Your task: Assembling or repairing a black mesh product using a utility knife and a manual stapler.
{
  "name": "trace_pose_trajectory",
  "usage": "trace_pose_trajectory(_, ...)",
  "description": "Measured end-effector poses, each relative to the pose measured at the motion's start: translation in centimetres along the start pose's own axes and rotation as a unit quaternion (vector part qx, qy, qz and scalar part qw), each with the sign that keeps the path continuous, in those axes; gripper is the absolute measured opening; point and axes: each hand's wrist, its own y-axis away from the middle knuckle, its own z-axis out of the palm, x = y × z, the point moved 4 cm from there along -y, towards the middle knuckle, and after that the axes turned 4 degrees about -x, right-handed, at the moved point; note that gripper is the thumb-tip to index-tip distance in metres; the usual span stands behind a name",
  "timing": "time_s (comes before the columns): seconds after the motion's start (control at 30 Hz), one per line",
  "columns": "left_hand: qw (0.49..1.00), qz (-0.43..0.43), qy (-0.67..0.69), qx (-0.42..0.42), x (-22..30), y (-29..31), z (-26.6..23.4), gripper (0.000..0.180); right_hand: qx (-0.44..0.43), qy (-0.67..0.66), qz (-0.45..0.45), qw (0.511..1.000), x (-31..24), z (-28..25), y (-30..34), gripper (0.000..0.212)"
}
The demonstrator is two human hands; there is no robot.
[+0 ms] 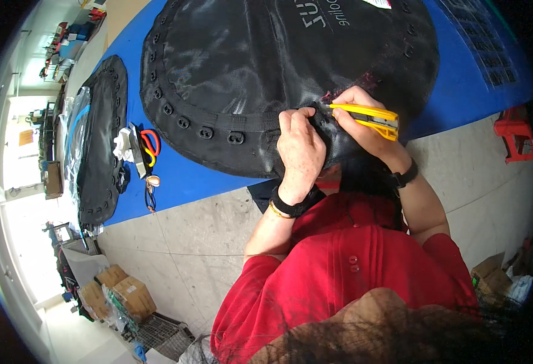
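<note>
A large round black mat (230, 67) of woven fabric lies in front of me, with dark plastic loops (236, 138) sewn along its rim. My left hand (301, 145) is closed on the near edge of the mat, its fingers curled over the fabric. In my right hand (363, 121) is a yellow utility knife (373, 113), gripped low. Its tip end is at the mat's rim, just right of my left fingertips; the blade itself is too small to make out. Dark red loose threads (366, 79) lie on the mat beyond the knife.
A blue tabletop (184, 182) carries the mat. To the left lie orange-and-yellow-handled scissors (150, 147), a white object (122, 144) and another black mat (99, 145). A red stool (515, 136) stands at the right; cardboard boxes (134, 297) sit on the floor at lower left.
</note>
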Motion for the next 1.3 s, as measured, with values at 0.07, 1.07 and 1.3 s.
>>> trace_pose_trajectory(0.07,1.000,0.009,0.000,0.009,0.05,-0.04,-0.21,0.018,-0.006,-0.004,0.004,1.000,-0.12,-0.03,0.20,0.011)
trace_pose_trajectory(1.07,1.000,-0.008,0.008,0.025,-0.44,-0.14,0.04,0.015,0.035,-0.017,-0.004,0.999,-0.48,-0.10,0.37,0.013)
trace_pose_trajectory(1.3,1.000,0.000,0.004,0.026,-0.23,-0.20,0.07,0.016,0.053,-0.024,-0.010,0.998,-0.24,0.32,-0.02,0.016)
